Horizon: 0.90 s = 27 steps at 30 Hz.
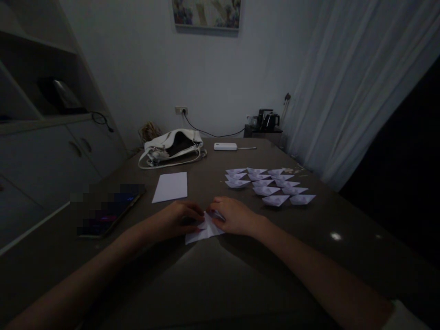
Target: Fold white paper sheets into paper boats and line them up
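Observation:
Between my two hands, close to the table surface, is a folded piece of white paper (205,230) with a raised point in the middle. My left hand (180,220) pinches its left side, thumb and fingers on the folds. On the other side my right hand (233,214) grips the paper with fingers curled over the top; part of the paper is hidden behind it. Several white paper boats (266,190) stand in rows to the right, beyond my right hand. A stack of white paper sheets (171,187) lies flat past my left hand.
A phone (113,211) with a lit screen lies at the left. Farther back are a white handbag (173,145) and a white power bank (225,146) with a short cable. The brown table (213,284) meets a wall; a sheer curtain (330,82) hangs at right.

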Available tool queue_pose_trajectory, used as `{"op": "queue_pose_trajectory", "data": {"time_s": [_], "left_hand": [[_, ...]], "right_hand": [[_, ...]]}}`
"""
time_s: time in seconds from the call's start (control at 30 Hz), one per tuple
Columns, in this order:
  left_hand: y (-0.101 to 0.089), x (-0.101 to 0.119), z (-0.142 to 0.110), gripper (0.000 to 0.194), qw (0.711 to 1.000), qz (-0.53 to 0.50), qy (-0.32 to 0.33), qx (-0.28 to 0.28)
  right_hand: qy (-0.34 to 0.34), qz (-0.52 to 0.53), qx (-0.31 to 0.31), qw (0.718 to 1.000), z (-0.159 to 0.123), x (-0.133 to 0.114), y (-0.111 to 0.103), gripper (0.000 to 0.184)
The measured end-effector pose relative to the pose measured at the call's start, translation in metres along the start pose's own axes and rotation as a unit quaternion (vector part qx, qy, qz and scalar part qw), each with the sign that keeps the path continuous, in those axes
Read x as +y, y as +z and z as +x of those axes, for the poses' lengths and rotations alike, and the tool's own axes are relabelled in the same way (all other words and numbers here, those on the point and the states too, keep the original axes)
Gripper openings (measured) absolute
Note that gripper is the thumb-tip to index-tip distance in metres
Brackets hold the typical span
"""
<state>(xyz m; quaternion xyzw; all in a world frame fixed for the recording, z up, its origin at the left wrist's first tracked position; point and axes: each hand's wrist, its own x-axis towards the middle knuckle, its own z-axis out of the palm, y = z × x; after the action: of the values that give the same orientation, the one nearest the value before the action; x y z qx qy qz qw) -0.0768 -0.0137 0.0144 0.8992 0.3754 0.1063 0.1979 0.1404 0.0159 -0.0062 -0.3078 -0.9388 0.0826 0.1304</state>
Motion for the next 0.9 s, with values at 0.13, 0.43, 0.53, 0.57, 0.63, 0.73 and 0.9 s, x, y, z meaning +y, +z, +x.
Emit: {"op": "queue_pose_trajectory", "data": {"time_s": [0.13, 0.43, 0.53, 0.57, 0.63, 0.73, 0.9], "left_hand": [[0.0004, -0.0012, -0.0004, 0.022, 1.0, 0.005, 0.002, -0.003], [-0.0007, -0.0006, -0.001, 0.023, 1.0, 0.005, 0.003, -0.008], [-0.0014, 0.0006, -0.0009, 0.023, 1.0, 0.009, -0.004, -0.011], [-0.0015, 0.0007, -0.0007, 0.023, 1.0, 0.009, -0.004, -0.011], [-0.0017, 0.0009, -0.0005, 0.023, 1.0, 0.006, -0.001, -0.015], [-0.0015, 0.0005, -0.0001, 0.024, 1.0, -0.001, 0.006, -0.022], [-0.0005, -0.001, -0.0001, 0.024, 1.0, -0.008, 0.012, -0.012]], "right_hand": [[0.006, 0.007, -0.008, 1.0, -0.0003, -0.0002, -0.0006, 0.022], [0.002, 0.011, -0.001, 1.0, -0.0008, -0.0022, -0.0022, 0.021], [0.003, 0.006, -0.003, 1.0, -0.0004, -0.0022, -0.002, 0.02], [0.0, 0.004, -0.002, 1.0, -0.0004, -0.002, -0.0017, 0.02], [-0.006, 0.002, 0.0, 1.0, -0.0006, -0.0014, -0.0009, 0.021], [-0.012, -0.002, -0.003, 1.0, -0.0014, -0.0012, -0.0006, 0.022], [-0.012, -0.008, -0.011, 1.0, -0.0017, -0.004, -0.0032, 0.022]]}}
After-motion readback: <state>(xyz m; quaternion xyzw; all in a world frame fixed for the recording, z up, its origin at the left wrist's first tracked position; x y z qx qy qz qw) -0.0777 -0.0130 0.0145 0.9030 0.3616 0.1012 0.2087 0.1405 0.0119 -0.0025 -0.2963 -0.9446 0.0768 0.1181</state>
